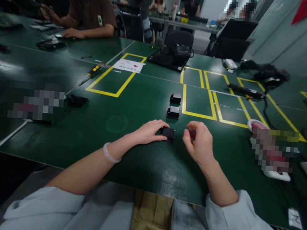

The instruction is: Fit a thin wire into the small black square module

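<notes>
On the green table, a small black box-shaped part (168,133), much like a servo motor, lies in front of me. My left hand (153,131) grips its left side between thumb and fingers. To the right of the part is my right hand (200,140), its thumb and fingers closed in a pinch. A thin dark tool (179,136) seems to reach from that pinch toward the part; its kind cannot be made out. Two similar black parts, a nearer one (173,112) and a farther one (175,98), stand in a row beyond my hands.
Yellow tape outlines (199,115) mark the green table (138,167). A yellow-black screwdriver (94,70) and a paper label (129,65) lie ahead left. A phone-like object (277,173) and cables are at right. Across the table sits a person in a brown shirt (95,9).
</notes>
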`<act>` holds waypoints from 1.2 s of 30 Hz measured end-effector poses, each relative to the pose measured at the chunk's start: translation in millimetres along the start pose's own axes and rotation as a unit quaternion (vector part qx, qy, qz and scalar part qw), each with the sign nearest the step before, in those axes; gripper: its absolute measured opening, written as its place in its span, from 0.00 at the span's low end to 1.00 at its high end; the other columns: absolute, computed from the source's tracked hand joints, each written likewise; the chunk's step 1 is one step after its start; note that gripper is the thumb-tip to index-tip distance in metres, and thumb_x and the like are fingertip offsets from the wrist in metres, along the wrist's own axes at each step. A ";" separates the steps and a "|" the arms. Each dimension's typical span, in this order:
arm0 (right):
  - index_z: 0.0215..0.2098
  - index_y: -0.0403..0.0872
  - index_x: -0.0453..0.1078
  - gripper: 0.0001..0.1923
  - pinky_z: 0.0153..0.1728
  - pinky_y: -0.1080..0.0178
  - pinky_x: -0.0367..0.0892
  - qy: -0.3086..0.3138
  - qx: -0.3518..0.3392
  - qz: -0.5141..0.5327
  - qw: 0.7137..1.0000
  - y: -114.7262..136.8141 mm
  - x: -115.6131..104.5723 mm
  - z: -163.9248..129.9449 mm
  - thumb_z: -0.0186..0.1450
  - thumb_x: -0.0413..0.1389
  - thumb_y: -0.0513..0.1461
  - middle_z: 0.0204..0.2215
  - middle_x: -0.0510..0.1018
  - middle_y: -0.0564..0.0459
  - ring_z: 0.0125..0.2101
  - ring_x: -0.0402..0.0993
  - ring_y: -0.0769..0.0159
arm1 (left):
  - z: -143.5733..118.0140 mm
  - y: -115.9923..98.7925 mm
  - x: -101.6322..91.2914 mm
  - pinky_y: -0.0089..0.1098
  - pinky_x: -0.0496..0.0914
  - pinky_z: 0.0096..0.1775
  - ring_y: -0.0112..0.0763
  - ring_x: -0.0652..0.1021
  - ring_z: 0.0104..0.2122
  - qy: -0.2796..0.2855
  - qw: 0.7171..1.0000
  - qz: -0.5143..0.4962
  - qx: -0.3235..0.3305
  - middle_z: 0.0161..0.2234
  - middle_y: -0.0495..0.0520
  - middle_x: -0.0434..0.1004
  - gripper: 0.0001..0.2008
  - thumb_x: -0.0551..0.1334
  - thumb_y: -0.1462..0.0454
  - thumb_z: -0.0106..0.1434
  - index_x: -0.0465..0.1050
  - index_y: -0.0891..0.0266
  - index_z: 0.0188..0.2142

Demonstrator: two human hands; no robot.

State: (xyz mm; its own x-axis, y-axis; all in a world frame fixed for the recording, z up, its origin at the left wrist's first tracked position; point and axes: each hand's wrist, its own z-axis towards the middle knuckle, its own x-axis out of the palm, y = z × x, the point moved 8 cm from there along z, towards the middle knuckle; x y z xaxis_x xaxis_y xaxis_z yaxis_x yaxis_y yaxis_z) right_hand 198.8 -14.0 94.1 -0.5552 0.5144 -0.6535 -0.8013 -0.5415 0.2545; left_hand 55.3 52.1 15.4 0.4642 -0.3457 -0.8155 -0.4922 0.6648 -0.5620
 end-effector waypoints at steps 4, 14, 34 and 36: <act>0.39 0.49 0.63 0.04 0.29 0.63 0.63 -0.004 -0.009 -0.014 1.000 1.6 -1.8 0.9 0.67 0.53 0.40 0.26 0.71 0.56 0.24 0.65 0.68 | 0.0 0.4 0.6 0.37 0.66 0.47 0.40 0.72 0.46 0.000 1.000 0.002 0.002 0.46 0.56 0.72 0.19 0.61 0.53 0.65 0.67 0.58 0.51; 0.44 0.48 0.64 0.08 0.33 0.61 0.66 -0.009 0.007 0.001 1.000 -2.3 2.8 -2.0 0.67 0.53 0.41 0.31 0.75 0.52 0.30 0.72 0.64 | 0.0 -0.1 0.3 0.38 0.66 0.48 0.41 0.72 0.46 0.003 1.000 0.001 0.002 0.47 0.56 0.72 0.19 0.61 0.53 0.65 0.67 0.59 0.51; 0.43 0.48 0.64 0.06 0.33 0.62 0.63 -0.005 -0.007 -0.008 1.000 4.2 -2.7 2.3 0.66 0.50 0.36 0.26 0.73 0.55 0.26 0.67 0.66 | -0.5 0.9 1.3 0.37 0.66 0.47 0.40 0.72 0.46 -0.005 1.000 0.002 0.009 0.47 0.56 0.72 0.18 0.61 0.54 0.65 0.67 0.58 0.51; 0.42 0.48 0.64 0.05 0.33 0.62 0.62 0.000 -0.009 -0.005 1.000 4.5 -2.6 2.5 0.66 0.52 0.38 0.28 0.75 0.54 0.26 0.67 0.66 | -0.4 0.9 1.3 0.37 0.66 0.47 0.40 0.72 0.46 -0.004 1.000 0.003 0.008 0.47 0.56 0.72 0.19 0.61 0.54 0.65 0.67 0.59 0.51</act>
State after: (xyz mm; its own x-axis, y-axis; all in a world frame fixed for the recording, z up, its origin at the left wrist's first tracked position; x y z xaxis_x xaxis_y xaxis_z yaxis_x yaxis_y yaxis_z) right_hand 196.1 -16.2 98.7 -0.5471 0.5200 -0.6560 -0.8025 -0.5486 0.2345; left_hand 55.2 52.0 13.7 0.4669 -0.3361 -0.8180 -0.4829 0.6780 -0.5542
